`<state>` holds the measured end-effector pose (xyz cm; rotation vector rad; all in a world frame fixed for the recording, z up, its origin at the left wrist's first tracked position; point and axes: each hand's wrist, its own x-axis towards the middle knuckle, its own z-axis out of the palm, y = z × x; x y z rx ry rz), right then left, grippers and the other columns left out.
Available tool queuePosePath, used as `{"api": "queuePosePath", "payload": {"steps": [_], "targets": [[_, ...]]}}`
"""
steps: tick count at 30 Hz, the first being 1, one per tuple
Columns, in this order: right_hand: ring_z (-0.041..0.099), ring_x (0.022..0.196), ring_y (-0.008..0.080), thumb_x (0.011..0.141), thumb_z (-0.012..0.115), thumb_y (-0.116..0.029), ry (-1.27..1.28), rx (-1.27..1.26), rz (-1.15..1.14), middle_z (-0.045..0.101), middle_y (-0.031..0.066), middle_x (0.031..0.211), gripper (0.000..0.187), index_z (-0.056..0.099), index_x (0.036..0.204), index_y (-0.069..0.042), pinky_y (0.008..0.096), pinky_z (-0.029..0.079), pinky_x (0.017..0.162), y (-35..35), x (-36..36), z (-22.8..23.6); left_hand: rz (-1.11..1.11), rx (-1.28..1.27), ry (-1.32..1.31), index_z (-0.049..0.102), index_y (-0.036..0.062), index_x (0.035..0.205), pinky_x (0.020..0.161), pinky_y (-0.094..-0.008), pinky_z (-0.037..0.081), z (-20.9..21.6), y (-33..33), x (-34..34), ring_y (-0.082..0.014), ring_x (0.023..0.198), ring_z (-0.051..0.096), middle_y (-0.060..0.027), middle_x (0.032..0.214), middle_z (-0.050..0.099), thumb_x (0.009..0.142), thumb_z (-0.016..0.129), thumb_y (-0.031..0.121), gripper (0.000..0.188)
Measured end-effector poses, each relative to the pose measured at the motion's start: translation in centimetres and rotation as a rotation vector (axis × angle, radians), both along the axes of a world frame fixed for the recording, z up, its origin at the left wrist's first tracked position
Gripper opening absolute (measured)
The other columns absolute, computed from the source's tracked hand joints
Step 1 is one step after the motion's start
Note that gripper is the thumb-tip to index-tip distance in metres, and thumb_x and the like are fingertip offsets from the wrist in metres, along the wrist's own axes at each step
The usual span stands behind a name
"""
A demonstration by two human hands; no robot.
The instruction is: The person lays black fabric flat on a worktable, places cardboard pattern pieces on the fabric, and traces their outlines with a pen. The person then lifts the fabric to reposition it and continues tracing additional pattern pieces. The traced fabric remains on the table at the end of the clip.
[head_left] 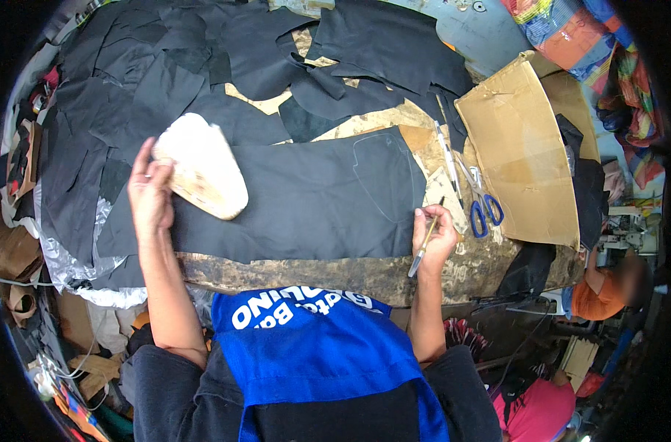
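My left hand [151, 193] grips a cream, rounded pattern piece [203, 171] by its left edge. The piece is raised over a black sheet of leather-like material [306, 199]. Between the thumb and fingers of my right hand [440, 234] is a slim pen [426, 247], at the sheet's right end. Near that end, a thin pale outline [385, 177] of a rounded shape is drawn on the black sheet. Scissors [486, 215] with blue handles lie just right of my right hand, beside a white pen [447, 156].
More black sheets [144, 81] overlap across the table's back and left. An open cardboard box [523, 147] stands at right. The worn wooden table edge [320, 274] runs before me. A person in orange [604, 291] and another in pink [545, 409] are at the right.
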<state>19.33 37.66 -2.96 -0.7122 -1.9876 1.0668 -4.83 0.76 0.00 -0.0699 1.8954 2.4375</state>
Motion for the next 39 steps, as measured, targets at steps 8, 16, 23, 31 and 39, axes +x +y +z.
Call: {"api": "queuePosePath", "payload": {"steps": [8,16,23,31,39], "targets": [[0.058,0.071,0.0274,0.065,0.081,-0.015,-0.351,0.180,-0.130,0.061,0.0140,0.079,0.035,0.059,0.087,0.001,0.0367,0.047,0.068,0.8,-0.1,0.3,0.114,-0.180,0.001,0.055,-0.0095,0.115,0.078,-0.0237,0.051,-0.7,-7.7,1.0,-0.0145,0.088,0.064,-0.0140,0.100,0.066,0.085,0.062,0.001,0.033],[0.047,0.065,0.0030,0.077,0.063,0.010,0.097,-0.134,0.058,0.049,-0.0010,0.076,0.021,0.049,0.086,-0.003,0.0183,0.041,0.060,0.3,-1.5,1.9,0.257,-0.726,0.124,0.059,-0.0071,0.110,0.064,-0.0174,0.045,-2.4,-6.5,1.4,-0.0050,0.070,0.055,-0.0047,0.084,0.064,0.084,0.067,0.007,0.031],[0.046,0.067,0.0033,0.078,0.063,0.009,0.148,-0.202,0.070,0.050,0.0001,0.078,0.020,0.049,0.087,-0.003,0.0177,0.039,0.059,1.1,0.6,0.6,0.332,-0.946,0.432,0.060,-0.0067,0.110,0.055,-0.0167,0.041,-3.6,-5.0,1.4,-0.0034,0.063,0.049,-0.0027,0.085,0.058,0.086,0.066,0.011,0.031],[0.044,0.058,0.0046,0.073,0.066,0.008,-0.054,-0.147,0.073,0.048,-0.0007,0.066,0.020,0.051,0.080,-0.003,0.0207,0.038,0.053,1.5,0.7,-1.9,0.392,-1.197,0.714,0.061,-0.0037,0.109,0.055,-0.0253,0.045,-4.3,-5.1,-1.6,-0.0138,0.060,0.053,-0.0092,0.081,0.061,0.085,0.066,0.015,0.031],[0.047,0.053,0.0107,0.071,0.071,0.000,-0.193,-0.003,0.073,0.053,0.0075,0.068,0.019,0.053,0.078,-0.001,0.0256,0.040,0.050,0.3,2.1,-0.8,0.266,-0.436,0.297,0.050,0.0011,0.125,0.070,-0.0225,0.049,-2.1,-3.1,-3.8,-0.0096,0.080,0.061,-0.0065,0.093,0.065,0.088,0.058,0.005,0.038]]}}
